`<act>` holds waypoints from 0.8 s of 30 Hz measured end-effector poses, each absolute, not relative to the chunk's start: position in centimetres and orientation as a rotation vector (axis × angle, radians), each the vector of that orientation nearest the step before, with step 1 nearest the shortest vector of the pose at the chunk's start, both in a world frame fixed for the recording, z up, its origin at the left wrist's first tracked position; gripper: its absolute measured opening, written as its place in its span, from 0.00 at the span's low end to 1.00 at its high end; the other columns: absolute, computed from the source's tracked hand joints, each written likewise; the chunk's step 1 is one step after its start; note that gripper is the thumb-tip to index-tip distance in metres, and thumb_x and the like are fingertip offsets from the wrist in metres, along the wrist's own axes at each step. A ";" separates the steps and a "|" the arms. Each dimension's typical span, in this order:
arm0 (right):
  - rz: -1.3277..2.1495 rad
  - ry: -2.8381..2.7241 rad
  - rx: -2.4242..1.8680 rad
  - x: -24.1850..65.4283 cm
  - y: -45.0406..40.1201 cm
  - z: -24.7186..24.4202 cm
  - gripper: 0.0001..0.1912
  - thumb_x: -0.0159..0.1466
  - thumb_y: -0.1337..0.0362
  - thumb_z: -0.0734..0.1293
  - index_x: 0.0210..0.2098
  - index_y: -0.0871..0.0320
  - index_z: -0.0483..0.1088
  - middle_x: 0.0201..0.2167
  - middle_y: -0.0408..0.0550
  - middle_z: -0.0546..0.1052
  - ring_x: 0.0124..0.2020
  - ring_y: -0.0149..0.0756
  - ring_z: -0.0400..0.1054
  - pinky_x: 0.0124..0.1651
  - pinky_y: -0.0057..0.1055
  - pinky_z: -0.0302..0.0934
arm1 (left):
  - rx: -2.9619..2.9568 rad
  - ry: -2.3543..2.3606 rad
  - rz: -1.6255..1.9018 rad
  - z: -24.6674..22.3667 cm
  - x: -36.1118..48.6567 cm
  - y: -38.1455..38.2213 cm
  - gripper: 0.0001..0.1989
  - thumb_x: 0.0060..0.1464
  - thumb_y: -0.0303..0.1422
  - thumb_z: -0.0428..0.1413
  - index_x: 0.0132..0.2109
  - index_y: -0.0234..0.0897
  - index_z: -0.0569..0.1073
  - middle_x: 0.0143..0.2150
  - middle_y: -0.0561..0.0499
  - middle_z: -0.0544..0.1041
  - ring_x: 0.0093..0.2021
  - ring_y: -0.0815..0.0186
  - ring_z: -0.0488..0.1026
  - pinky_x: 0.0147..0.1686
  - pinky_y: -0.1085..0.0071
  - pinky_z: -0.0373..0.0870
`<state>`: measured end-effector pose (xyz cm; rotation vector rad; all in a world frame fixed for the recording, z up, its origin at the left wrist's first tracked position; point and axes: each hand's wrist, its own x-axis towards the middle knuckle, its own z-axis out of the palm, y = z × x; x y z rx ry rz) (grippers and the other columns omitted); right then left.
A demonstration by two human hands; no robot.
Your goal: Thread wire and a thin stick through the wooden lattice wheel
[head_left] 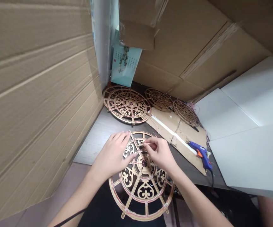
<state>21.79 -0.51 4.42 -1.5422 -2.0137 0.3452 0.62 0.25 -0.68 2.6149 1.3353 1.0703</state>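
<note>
A round openwork wooden panel [145, 191], with scroll cut-outs and thin pinkish wire along its rings, is in front of me, its lower part over my lap. My left hand [114, 154] grips its upper left side, fingers over the rim and thumb on the inner rings. My right hand [160, 153] pinches a thin pale stick [140, 145], whose tip is at a spoke in the panel's upper part. My fingers hide the stick's other end.
Similar round panels [133, 121] lie stacked behind, with more [186, 112] farther right. A blue glue gun [204, 154] rests on a cardboard sheet [183, 138]. Cardboard walls [44, 94] stand left and behind; white boxes [247, 142] are at the right.
</note>
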 end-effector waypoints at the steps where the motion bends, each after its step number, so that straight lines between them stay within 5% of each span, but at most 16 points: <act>1: 0.377 -2.005 -1.541 22.0 -0.4 4.2 0.11 0.66 0.63 0.64 0.34 0.59 0.79 0.28 0.47 0.81 0.26 0.34 0.71 0.29 0.28 0.59 | 2.615 1.337 1.074 -0.7 0.6 0.3 0.37 0.60 0.48 0.60 0.67 0.28 0.65 0.65 0.36 0.71 0.65 0.49 0.66 0.66 0.52 0.62; 13: 0.132 -2.056 -1.468 20.9 -1.9 4.8 0.09 0.64 0.69 0.65 0.32 0.58 0.78 0.30 0.48 0.80 0.30 0.35 0.70 0.36 0.31 0.58 | 2.619 1.336 1.089 -0.8 0.6 0.5 0.37 0.59 0.48 0.60 0.67 0.28 0.65 0.64 0.37 0.71 0.64 0.49 0.66 0.65 0.52 0.63; 19: -0.035 -2.116 -1.531 18.3 -3.3 4.1 0.11 0.63 0.74 0.61 0.29 0.62 0.73 0.29 0.56 0.76 0.28 0.39 0.65 0.32 0.34 0.48 | 2.627 1.328 1.082 -0.9 0.4 0.4 0.37 0.59 0.48 0.60 0.67 0.29 0.65 0.65 0.37 0.71 0.65 0.48 0.66 0.65 0.52 0.63; 24: 0.080 -2.053 -1.522 19.1 -2.4 4.4 0.11 0.64 0.71 0.62 0.31 0.61 0.76 0.29 0.53 0.78 0.30 0.39 0.69 0.35 0.33 0.56 | 2.620 1.331 1.078 -0.8 0.5 0.3 0.37 0.61 0.49 0.58 0.67 0.26 0.65 0.65 0.35 0.71 0.65 0.48 0.66 0.65 0.51 0.63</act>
